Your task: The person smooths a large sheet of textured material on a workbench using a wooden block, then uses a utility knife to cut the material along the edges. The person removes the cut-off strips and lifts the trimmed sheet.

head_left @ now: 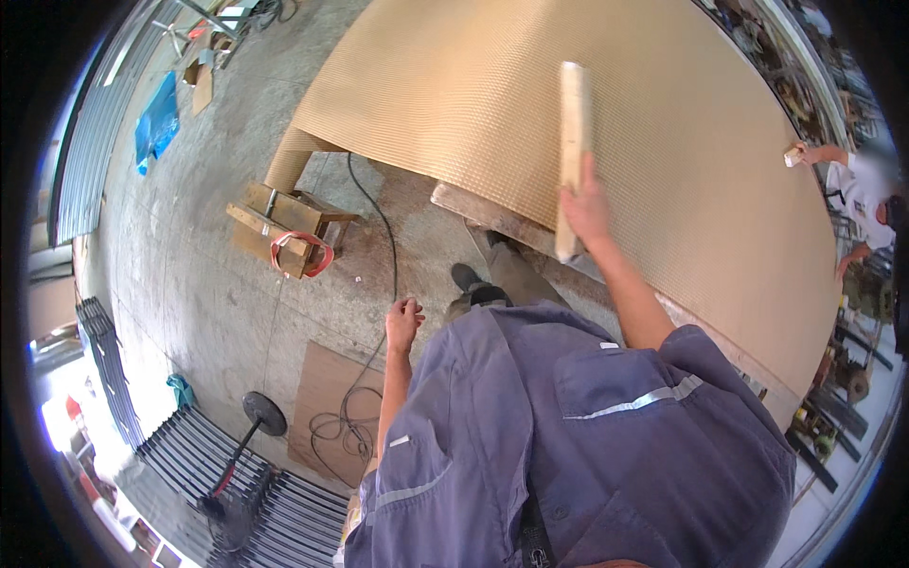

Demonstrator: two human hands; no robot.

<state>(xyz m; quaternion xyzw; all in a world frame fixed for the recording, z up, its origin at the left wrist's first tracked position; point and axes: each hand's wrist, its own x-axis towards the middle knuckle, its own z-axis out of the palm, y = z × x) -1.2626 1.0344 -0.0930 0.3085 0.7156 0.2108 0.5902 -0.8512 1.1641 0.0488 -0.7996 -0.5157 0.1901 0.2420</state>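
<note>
A large tan sheet point(682, 218) with a fine grid texture lies over a low support and bends down on its left side. My right hand point(587, 210) grips a long pale wooden bar point(572, 123) near its lower end, over the sheet close to its near edge. Whether the bar touches the sheet, I cannot tell. Lower and to the left, my left hand point(404, 325) hangs above the floor with its fingers loosely curled and nothing visible in them. A wooden beam point(492, 208) shows under the sheet's near edge.
A wooden stool point(303, 222) with a red ring-shaped item point(305, 254) stands left. A black cable point(390, 241) runs over the floor to a brown board point(327, 398). Black metal bars point(294, 511) lie lower left. Another person point(857, 194) stands at the right edge, holding a small block.
</note>
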